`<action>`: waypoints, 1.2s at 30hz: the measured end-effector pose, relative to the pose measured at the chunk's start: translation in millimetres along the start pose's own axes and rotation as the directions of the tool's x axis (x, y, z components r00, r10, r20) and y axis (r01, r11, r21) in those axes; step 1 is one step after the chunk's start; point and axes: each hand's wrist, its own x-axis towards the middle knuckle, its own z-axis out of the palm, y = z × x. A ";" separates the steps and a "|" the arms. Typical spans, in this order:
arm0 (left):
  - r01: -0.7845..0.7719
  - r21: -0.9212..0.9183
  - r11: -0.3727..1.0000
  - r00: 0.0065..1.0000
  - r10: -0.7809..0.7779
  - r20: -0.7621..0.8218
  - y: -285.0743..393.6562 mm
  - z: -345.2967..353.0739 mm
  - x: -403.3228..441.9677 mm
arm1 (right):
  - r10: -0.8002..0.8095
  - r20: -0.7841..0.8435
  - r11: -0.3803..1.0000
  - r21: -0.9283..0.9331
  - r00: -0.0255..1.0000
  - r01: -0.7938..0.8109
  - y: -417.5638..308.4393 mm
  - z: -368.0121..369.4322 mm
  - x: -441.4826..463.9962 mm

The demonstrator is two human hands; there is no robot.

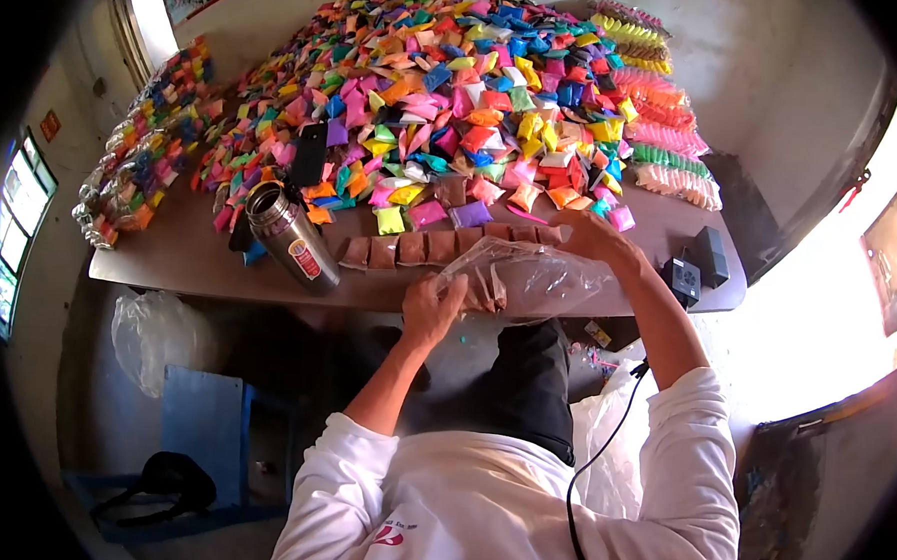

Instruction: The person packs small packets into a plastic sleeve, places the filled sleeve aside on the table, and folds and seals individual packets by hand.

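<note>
A clear plastic bag (559, 277) with a few brown packets (488, 290) inside lies at the table's front edge. My left hand (433, 307) is closed on the bag's left side, near those packets. Beyond the bag runs a row of brown packets (412, 249) from left to right. At the right end of that row is my right hand (589, 236), its fingers bent over the packets; what they hold, if anything, is hidden. A steel thermos (292, 239) stands left of the row.
Behind the row rises a large heap of colourful packets (427, 89). Filled clear bags (675, 140) are stacked at the back right. A black phone (310, 154) leans on the heap. Small black devices (683, 280) sit at the right edge. A blue chair (202, 419) stands below left.
</note>
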 end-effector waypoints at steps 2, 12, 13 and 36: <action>-0.074 0.031 0.997 0.997 0.075 -0.025 -6.8 2.6 1.5 | -0.112 0.118 0.993 -0.029 0.987 0.116 -0.2 4.3 6.8; 0.014 0.025 1.000 0.999 -0.015 0.050 5.0 -3.1 0.3 | -0.078 -0.059 0.964 0.250 0.995 0.091 4.9 1.7 7.3; -0.053 0.060 0.997 0.999 0.054 -0.005 -0.3 0.4 1.2 | -0.077 -0.054 0.963 0.253 0.996 0.088 -1.8 -0.6 7.5; -0.134 0.142 0.981 0.990 0.139 -0.023 -23.5 7.8 1.3 | 0.293 -0.291 0.670 0.742 0.910 0.021 -14.8 -33.9 -8.0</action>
